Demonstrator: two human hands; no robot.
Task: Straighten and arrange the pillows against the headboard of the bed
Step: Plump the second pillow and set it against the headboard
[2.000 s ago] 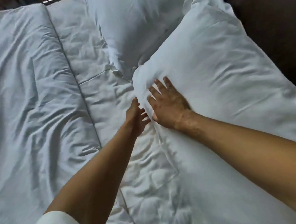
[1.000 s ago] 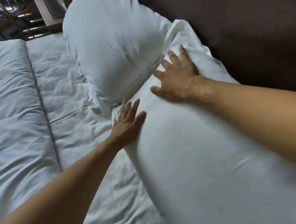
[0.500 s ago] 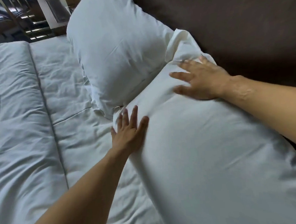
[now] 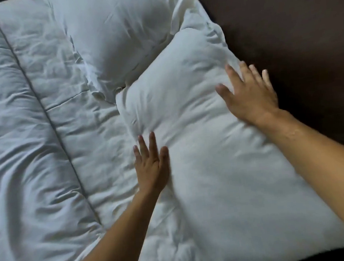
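White bed (image 4: pixel 52 151), rumpled, with dark headboard (image 4: pixel 286 30) along one side. Near pillow (image 4: pixel 204 140) laid lengthwise against headboard, nearly settled; far pillow (image 4: pixel 111 32) propped beyond it, touching its corner, askew. Left hand (image 4: pixel 151 168) flat on near pillow's bed-side edge, fingers (image 4: pixel 152 144) straight, holding nothing. Right hand (image 4: pixel 250 98) spread wide at headboard-side edge. Probably left: squaring both, smoothing.

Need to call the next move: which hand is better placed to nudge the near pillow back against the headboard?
Left, probably. The left hand lies flat at the near pillow's bed-side edge, opposite the headboard. The right hand sits at the headboard-side edge.
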